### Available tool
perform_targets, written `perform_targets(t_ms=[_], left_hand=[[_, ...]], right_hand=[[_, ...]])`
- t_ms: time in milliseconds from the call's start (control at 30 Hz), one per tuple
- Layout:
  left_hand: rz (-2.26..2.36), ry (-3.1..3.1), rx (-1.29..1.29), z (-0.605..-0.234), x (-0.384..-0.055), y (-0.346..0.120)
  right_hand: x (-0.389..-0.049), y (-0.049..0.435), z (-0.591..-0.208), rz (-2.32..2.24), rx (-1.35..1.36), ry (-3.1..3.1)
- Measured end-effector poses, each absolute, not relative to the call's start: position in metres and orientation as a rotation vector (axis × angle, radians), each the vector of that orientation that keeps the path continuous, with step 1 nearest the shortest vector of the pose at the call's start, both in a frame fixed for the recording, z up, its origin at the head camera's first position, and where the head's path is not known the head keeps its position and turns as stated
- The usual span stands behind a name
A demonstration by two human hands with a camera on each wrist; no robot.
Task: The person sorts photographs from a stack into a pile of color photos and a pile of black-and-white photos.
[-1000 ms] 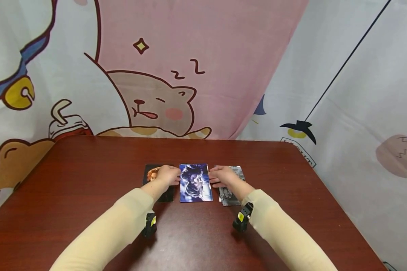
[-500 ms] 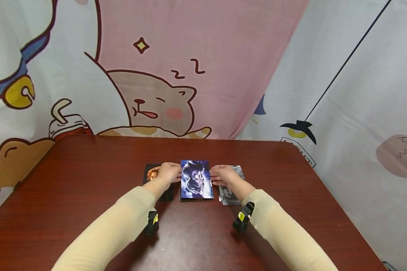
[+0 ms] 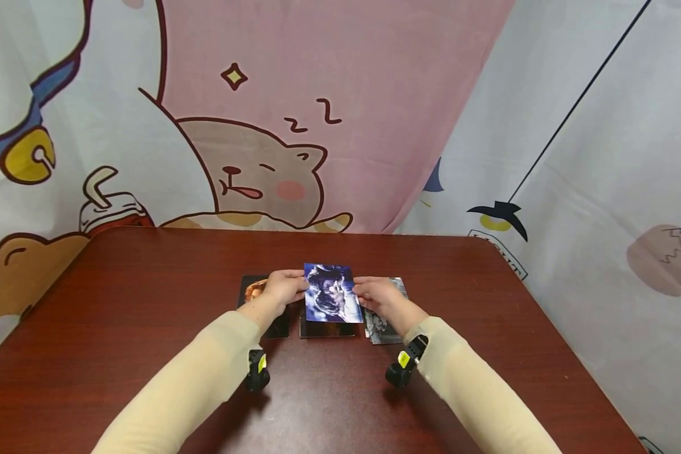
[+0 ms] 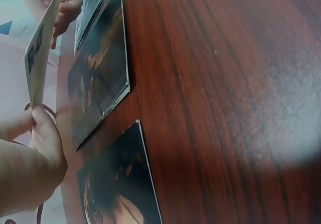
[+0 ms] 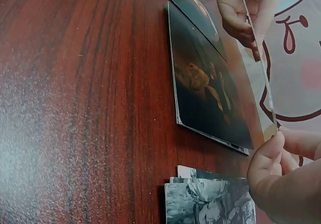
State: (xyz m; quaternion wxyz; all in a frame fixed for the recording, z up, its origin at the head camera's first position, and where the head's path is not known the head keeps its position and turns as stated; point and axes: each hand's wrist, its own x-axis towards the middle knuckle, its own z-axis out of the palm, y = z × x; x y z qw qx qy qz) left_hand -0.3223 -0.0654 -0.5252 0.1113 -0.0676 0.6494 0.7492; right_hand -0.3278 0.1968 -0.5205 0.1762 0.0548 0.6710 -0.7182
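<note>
Nearest in the head view, two cream sleeves reach forward over the dark red wooden surface [image 3: 147, 302], each with a black-and-yellow wrist device. Beyond them the left hand [image 3: 280, 291] and right hand [image 3: 377, 295] hold a blue picture card [image 3: 331, 294] between them, each grip pinching one of its side edges with thumb and fingertips. The card is lifted clear of the surface and tilted up toward the person, its long axis running away from the body and its far edge highest; the printed picture is too small to make out.

Directly under it lies a middle pile [image 3: 326, 328], mostly hidden by the raised card, with only its near edge showing; the wrist views show its dark top face. The left hand covers much of a dark card [image 3: 261, 296] on the left, whose lower half the forearm hides. The right hand and wrist cover most of a grey stack [image 3: 383, 328] on the right. Farthest back hangs a cartoon curtain [image 3: 295, 126].
</note>
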Motion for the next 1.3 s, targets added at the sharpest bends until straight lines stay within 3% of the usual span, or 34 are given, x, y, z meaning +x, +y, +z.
perform_targets(t_ms=[133, 300, 400, 500, 1300], left_hand=[[2.209, 1.857, -0.118, -0.521, -0.32, -0.069], [2.141, 1.903, -0.21, -0.446, -0.268, -0.061], [2.089, 1.961, -0.241, -0.409, -0.242, -0.056], [2.037, 2.008, -0.25, -0.394, -0.231, -0.056], [1.903, 2.09, -0.253, -0.391, -0.231, -0.086]], right_hand=[[-0.276, 0.168, -0.446, -1.924, 0.293, 2.009], [-0.24, 0.149, -0.397, -1.898, 0.335, 2.013], [-0.238, 0.147, -0.394, -1.884, 0.352, 2.024], [-0.241, 0.146, -0.398, -1.864, 0.375, 2.051], [-0.241, 0.117, -0.396, -1.862, 0.352, 2.09]])
